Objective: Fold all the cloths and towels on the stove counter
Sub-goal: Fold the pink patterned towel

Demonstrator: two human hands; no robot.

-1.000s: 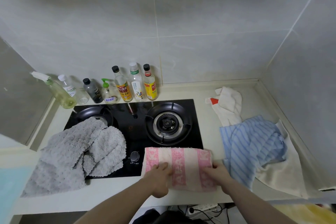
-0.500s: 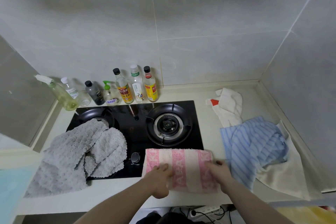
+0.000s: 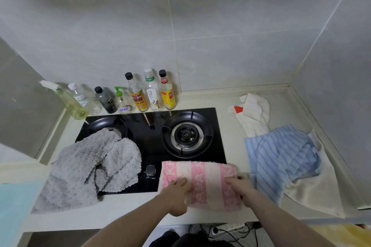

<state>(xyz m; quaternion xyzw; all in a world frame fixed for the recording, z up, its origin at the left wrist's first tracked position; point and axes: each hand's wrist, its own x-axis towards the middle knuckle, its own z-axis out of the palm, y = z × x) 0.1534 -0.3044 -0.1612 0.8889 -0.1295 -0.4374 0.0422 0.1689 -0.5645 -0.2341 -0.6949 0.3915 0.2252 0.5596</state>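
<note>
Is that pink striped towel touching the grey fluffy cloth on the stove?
Apart. The head view shows black stove top and a knob between the pink striped towel and the grey fluffy cloth.

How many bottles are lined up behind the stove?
7, in a row along the wall: spray bottle far left, clear bottle, dark bottle, green pump bottle, then three tall bottles.

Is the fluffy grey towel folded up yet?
No. The fluffy grey towel lies rumpled in a loose heap, draped over the black stove's left burner.
</note>
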